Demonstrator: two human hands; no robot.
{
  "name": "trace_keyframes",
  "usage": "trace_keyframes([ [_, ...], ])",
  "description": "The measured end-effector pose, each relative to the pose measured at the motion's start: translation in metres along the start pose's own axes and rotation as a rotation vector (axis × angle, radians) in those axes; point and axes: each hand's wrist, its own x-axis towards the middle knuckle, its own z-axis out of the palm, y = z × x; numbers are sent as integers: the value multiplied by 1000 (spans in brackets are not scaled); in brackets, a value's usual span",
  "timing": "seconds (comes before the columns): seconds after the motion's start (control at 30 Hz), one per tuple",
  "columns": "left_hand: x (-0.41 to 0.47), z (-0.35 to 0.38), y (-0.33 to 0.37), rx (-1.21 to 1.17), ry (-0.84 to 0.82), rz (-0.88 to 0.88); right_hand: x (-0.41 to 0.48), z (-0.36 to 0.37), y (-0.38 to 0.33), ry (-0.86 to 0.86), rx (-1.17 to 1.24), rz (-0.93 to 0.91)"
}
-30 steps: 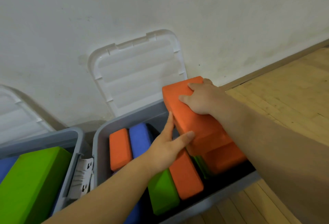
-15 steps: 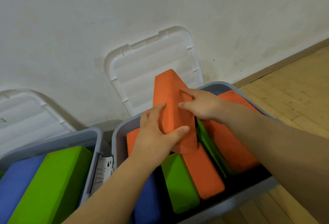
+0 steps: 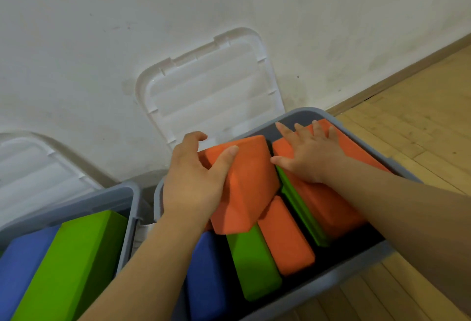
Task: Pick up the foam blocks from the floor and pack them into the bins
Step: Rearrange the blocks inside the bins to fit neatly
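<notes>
Orange foam, the tilted block, sits gripped in our left hand above the right bin (long axis near to far). Our right hand lies open and flat on another orange block just right, holding nothing.

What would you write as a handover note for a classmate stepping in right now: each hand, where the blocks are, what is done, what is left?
Left hand: grips the tilted orange block, thumb on its top face, fingers round its far edge; the block is not yet seated.
Right hand: flat, open, pressing the orange block by the right wall.
Right bin: also holds blue, green and orange blocks; lid leaning on the wall.
Left bin: a blue and a green block visible.
Done: these blocks are in the bins.
Left: seat the tilted block. No floor blocks are in view.
</notes>
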Motion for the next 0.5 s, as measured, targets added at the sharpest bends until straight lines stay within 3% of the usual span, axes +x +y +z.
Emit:
trace_keyframes([
  [0.13, -9, 14, -1, 4, -47, 79, -2, 1, 0, -31, -19, -12],
  [0.37, -7, 9, 3, 146, -459, -7, -3, -3, -3, -212, -186, -139],
  [0.43, -7, 9, 6, 146, -465, -11, -4, -2, -4, -214, -186, -138],
  [0.5, -8, 11, 13, 92, -363, 2, -5, -1, -4, -194, -164, -136],
])
